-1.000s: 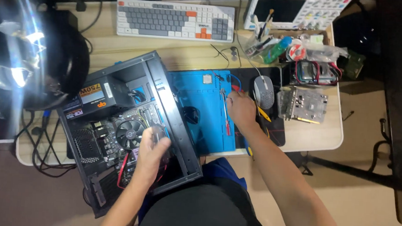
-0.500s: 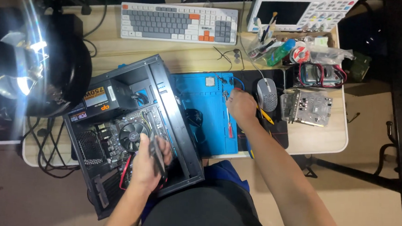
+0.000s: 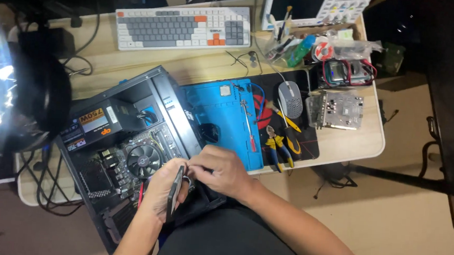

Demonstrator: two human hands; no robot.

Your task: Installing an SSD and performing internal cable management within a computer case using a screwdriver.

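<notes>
The fingers (image 3: 178,176) of the left hand (image 3: 164,189) are curling around a thin dark flat part (image 3: 174,194), gripping it edge-up so that its narrow side is facing the camera. The right hand (image 3: 220,170) is coming in from the other side, its fingers bent and pinching at the top end of that same part, just where the left thumb is sitting; what exactly the fingertips are nipping there is too small to tell. Both hands are meeting over the lower right edge of the open computer case (image 3: 126,137), which is lying on its side on the desk (image 3: 352,143). The left forearm is rising from the bottom of the view, wrist fairly straight; the right forearm is crossing in from the lower right, wrist bent inward.

Inside the case, a round cooler fan (image 3: 143,161) is sitting just left of the hands, with a boxy power supply (image 3: 91,127) farther up. Right of the case, a blue work mat (image 3: 227,117) is carrying a red-handled screwdriver (image 3: 248,126). Beyond it are lying yellow-handled pliers (image 3: 278,146), a grey mouse (image 3: 290,99) and a bare circuit card (image 3: 337,110). A keyboard (image 3: 183,27) is resting at the desk's far edge.
</notes>
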